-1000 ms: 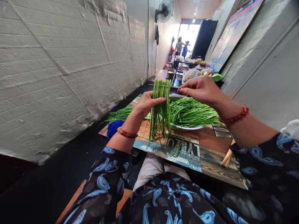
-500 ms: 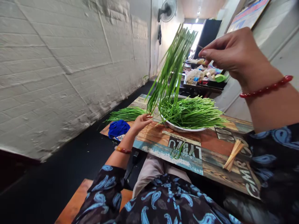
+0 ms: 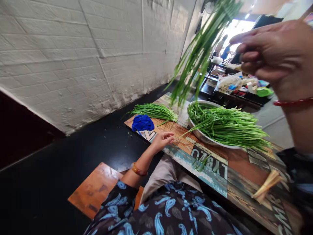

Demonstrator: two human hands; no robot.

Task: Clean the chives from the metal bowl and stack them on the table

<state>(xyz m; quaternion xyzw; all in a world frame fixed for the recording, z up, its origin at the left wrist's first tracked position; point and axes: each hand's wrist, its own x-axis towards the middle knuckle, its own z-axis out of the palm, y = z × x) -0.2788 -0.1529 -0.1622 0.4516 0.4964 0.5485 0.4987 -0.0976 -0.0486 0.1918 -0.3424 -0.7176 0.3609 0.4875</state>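
Note:
My right hand [image 3: 271, 52] is raised at the upper right with its fingers closed. Beside its fingertips a bunch of long garlic chives [image 3: 202, 52] hangs in the air, tilted and blurred. A thin skewer seems to join them, though motion hides it now. Low at the table's near edge, my left hand [image 3: 163, 140] has its fingers loosely apart, with nothing visible in them. A white bowl [image 3: 202, 136] heaped with chives [image 3: 227, 125] stands on the table. Further left lies a flat bunch of chives [image 3: 156, 111] beside a blue cloth [image 3: 143, 123].
Wooden skewers [image 3: 267, 186] lie bundled on the table's right part. Chive scraps [image 3: 202, 163] sit near the front edge. A wooden stool [image 3: 96, 189] is at my left, below a pale brick wall [image 3: 61, 71]. Another table behind carries bags [image 3: 230, 81] and a green lid [image 3: 264, 91].
The view has turned to the left. My right hand with the hanging chives has risen in view. My left hand has come away from the chive tips, down toward the near edge.

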